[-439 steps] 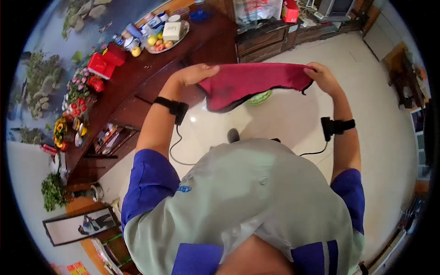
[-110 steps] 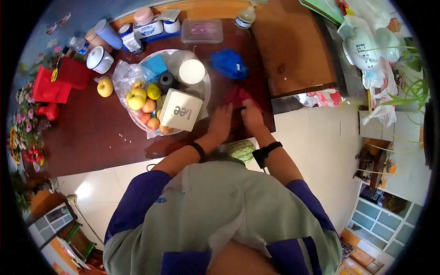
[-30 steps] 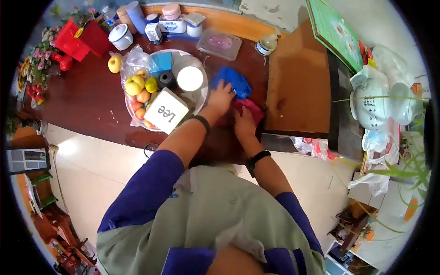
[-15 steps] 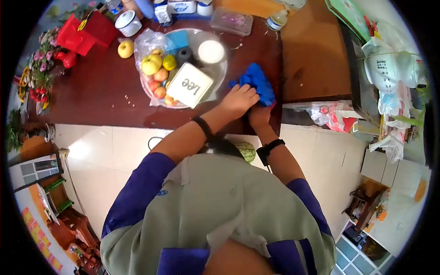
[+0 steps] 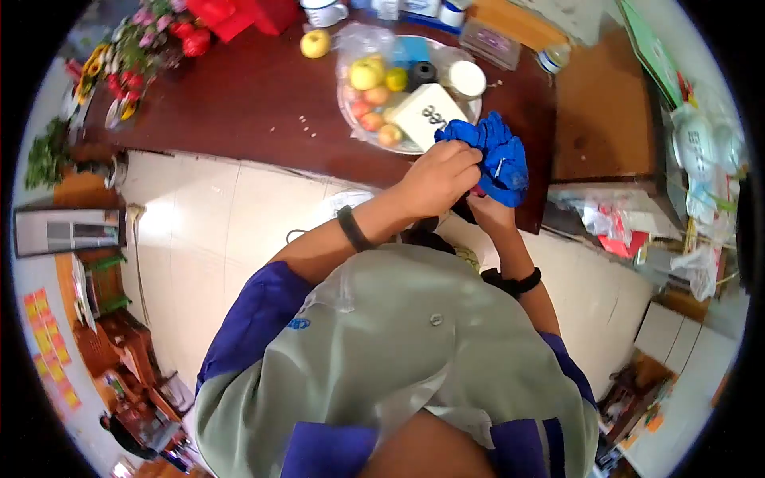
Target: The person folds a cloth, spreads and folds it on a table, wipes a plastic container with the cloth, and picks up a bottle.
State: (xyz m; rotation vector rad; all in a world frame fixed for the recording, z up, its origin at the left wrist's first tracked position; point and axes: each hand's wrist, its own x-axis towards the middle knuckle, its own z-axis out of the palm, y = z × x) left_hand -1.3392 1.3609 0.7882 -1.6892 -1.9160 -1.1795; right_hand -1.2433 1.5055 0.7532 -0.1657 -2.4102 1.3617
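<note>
Bundle [image 5: 505, 163] bright blue; table [image 5: 239, 95] dark reddish-brown; box [image 5: 414, 121] cream, black lettering [image 5: 433, 114]; shirt [image 5: 382, 315] grey-green.

The dark-red table [image 5: 231, 103] bears a round tray [image 5: 472, 106], 1 yellow apple [image 5: 315, 44], a white mug [image 5: 323, 13] and a clear box [image 5: 490, 45].

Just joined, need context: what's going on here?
A person at a dark red table has a crumpled blue bundle in hand. The left hand grips its near side; the right hand is at its underside, fingers mostly hidden. A sliver of red shows between the hands. Behind, a tray holds fruit and a "Lee" box.
</note>
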